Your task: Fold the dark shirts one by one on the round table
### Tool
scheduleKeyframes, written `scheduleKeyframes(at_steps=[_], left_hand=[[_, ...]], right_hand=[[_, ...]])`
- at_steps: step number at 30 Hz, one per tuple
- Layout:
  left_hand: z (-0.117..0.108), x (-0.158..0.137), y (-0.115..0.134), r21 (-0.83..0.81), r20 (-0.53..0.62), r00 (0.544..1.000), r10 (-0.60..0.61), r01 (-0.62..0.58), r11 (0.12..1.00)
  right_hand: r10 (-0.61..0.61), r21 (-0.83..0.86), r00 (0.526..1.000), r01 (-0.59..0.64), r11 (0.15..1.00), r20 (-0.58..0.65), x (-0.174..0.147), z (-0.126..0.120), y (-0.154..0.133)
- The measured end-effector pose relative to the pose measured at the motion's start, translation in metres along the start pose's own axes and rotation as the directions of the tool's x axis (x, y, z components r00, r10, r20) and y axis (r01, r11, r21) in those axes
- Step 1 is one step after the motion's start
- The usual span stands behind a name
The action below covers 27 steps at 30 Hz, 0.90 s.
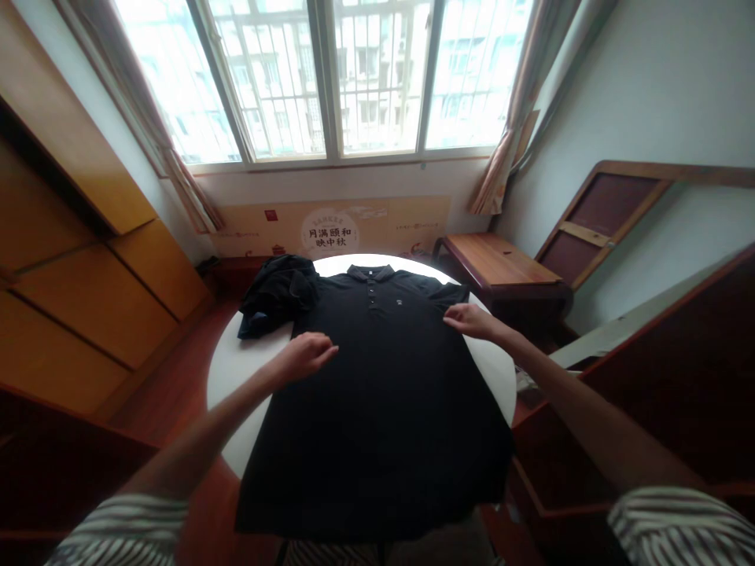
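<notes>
A black polo shirt (383, 409) lies spread out, front up, on a round white table (227, 377). Its collar points to the window and its hem hangs over the near edge. My left hand (307, 355) is closed above the shirt's left side, thumb against the curled fingers, with nothing visible in it. At the shirt's right side, just below the sleeve, my right hand (470, 321) is pinched; whether cloth is between its fingertips cannot be made out. A crumpled pile of dark clothes (280, 287) rests at the table's far left, beside the shirt's shoulder.
A wooden bench (501, 259) stands beyond the table at the right, near a leaning wooden frame (607, 212). Yellow-brown cabinets (100, 306) line the left side. Behind the table is a printed banner (330, 228) below the window. Dark red furniture (649, 393) stands close on the right.
</notes>
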State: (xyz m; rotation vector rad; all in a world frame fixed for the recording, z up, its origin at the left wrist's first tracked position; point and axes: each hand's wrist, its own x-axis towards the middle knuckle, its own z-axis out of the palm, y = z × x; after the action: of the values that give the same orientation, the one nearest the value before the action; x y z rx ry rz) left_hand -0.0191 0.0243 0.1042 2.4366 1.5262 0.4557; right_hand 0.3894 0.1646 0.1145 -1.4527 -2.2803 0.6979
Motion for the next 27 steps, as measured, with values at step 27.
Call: scheduleKeyframes(at_steps=[27], left_hand=[[0.051, 0.278, -0.154, -0.249, -0.39, 0.751, -0.533, 0.472, 0.846]], right_hand=[[0.196, -0.068, 0.951, -0.217, 0.974, -0.24, 0.257, 0.071, -0.005]])
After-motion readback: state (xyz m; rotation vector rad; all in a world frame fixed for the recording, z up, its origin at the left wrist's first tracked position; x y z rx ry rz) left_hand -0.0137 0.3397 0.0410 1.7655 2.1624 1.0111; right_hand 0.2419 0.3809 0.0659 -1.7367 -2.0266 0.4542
